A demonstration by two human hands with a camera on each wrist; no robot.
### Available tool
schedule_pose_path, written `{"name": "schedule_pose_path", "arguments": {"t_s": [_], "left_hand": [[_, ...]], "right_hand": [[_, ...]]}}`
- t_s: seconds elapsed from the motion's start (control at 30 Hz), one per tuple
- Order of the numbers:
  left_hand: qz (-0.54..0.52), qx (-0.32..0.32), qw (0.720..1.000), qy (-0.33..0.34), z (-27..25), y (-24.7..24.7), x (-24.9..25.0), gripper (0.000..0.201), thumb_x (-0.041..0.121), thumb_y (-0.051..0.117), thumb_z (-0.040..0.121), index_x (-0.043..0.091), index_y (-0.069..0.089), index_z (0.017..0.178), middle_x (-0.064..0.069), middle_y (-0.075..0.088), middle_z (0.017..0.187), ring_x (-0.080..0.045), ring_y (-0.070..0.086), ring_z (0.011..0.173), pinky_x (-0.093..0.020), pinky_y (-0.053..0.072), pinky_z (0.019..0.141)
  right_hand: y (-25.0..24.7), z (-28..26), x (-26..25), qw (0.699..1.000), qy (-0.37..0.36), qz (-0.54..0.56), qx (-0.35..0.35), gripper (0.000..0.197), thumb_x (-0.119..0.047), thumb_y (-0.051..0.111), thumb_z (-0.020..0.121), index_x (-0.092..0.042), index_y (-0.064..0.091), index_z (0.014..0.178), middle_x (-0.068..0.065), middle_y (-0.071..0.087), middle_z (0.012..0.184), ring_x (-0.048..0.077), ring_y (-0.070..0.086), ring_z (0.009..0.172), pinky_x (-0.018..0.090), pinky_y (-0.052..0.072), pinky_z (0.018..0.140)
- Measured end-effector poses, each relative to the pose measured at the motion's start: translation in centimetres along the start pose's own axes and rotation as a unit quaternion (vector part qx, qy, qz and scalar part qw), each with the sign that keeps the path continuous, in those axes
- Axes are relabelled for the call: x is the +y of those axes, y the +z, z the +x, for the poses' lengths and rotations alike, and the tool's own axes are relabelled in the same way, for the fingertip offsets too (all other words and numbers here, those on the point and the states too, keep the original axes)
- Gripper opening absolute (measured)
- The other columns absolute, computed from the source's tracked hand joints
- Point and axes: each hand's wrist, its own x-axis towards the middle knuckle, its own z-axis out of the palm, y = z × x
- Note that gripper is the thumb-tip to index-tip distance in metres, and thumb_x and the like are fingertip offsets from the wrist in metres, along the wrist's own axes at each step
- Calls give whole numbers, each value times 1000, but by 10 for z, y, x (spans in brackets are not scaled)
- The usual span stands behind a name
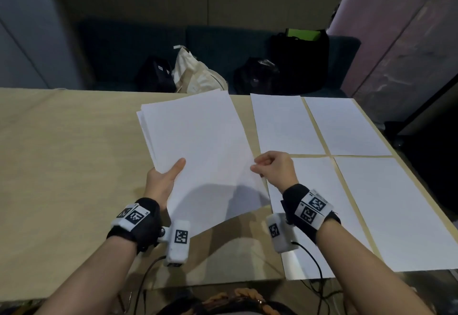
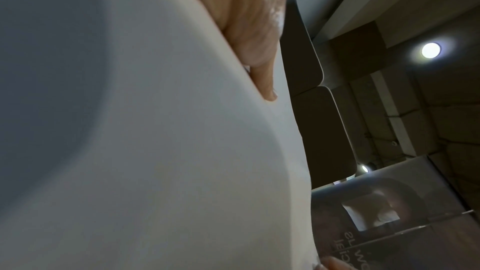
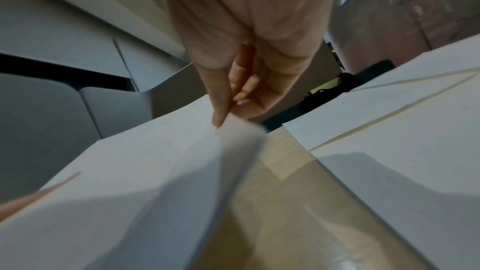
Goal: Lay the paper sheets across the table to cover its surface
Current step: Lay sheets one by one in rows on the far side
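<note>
left hand (image 1: 161, 181) grips the paper stack (image 1: 198, 146) above the wooden table (image 1: 62, 166); right hand (image 1: 275, 168) pinches its top sheet's edge; four laid sheets (image 1: 347, 126) at 3 o'clock, bags (image 1: 198, 74) at 12.

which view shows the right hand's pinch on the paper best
The right wrist view: the right hand pinches the edge of the top sheet close up. The head view shows that hand at the stack's right edge, fingertips small. The left wrist view shows only paper and the left hand.
</note>
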Motion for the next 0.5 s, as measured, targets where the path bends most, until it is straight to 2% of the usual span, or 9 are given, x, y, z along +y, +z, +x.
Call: {"name": "schedule_pose_path", "arguments": {"t_s": [0.07, 0.1, 0.2, 0.23, 0.33, 0.4, 0.5], "left_hand": [[-9, 5, 1000, 3, 6, -4, 3, 37, 14, 66, 86, -1, 59, 119, -11, 64, 112, -25, 61, 98, -32, 46, 90], [-8, 7, 1000, 5, 9, -6, 4, 38, 15, 67, 85, -1, 59, 119, -11, 64, 112, -25, 62, 99, -32, 46, 92], [-10, 11, 1000, 6, 20, -13, 7, 40, 17, 67, 85, 0, 59, 120, -10, 64, 113, -25, 62, 102, -36, 46, 99], [-13, 10, 1000, 6, 23, -14, 8, 40, 16, 67, 85, 0, 59, 120, -9, 64, 113, -25, 61, 103, -36, 45, 99], [-6, 11, 1000, 17, 33, -21, 13, 36, 17, 68, 84, 4, 60, 117, -8, 65, 110, -25, 62, 105, -37, 45, 101], [4, 9, 1000, 25, 38, -26, 17, 31, 17, 68, 84, 7, 61, 112, -7, 66, 108, -24, 62, 103, -37, 46, 99], [16, 15, 999, 35, 46, -34, 24, 28, 18, 68, 85, 7, 61, 111, -8, 65, 106, -23, 62, 99, -33, 46, 92]], "right_hand": [[4, 5, -3, 999, 4, 35, 6, 20, -1, 75, 72, -17, 63, 69, 0, 60, 64, 12, 55, 58, 20, 49, 59], [7, 7, -6, 999, 6, 54, 5, 19, -1, 75, 72, -17, 63, 72, 0, 59, 64, 13, 55, 59, 20, 49, 60], [20, 11, -13, 998, -3, 70, 2, 24, -6, 78, 70, -12, 62, 87, -3, 52, 67, 9, 50, 59, 8, 44, 53], [24, 13, -15, 998, -8, 60, 9, 25, -8, 79, 69, -12, 62, 88, -3, 51, 69, 7, 49, 60, 3, 42, 48], [35, 18, -21, 997, -15, 48, 57, 19, -11, 79, 70, -10, 65, 82, -4, 56, 68, 9, 53, 62, -1, 40, 46], [42, 22, -24, 996, -16, 46, 75, 16, -11, 78, 71, -5, 69, 83, -1, 59, 67, 12, 55, 63, -2, 41, 46], [54, 28, -31, 996, -29, 34, 73, 15, -11, 74, 76, -2, 69, 87, 3, 60, 69, 9, 53, 60, -1, 41, 48]]}}
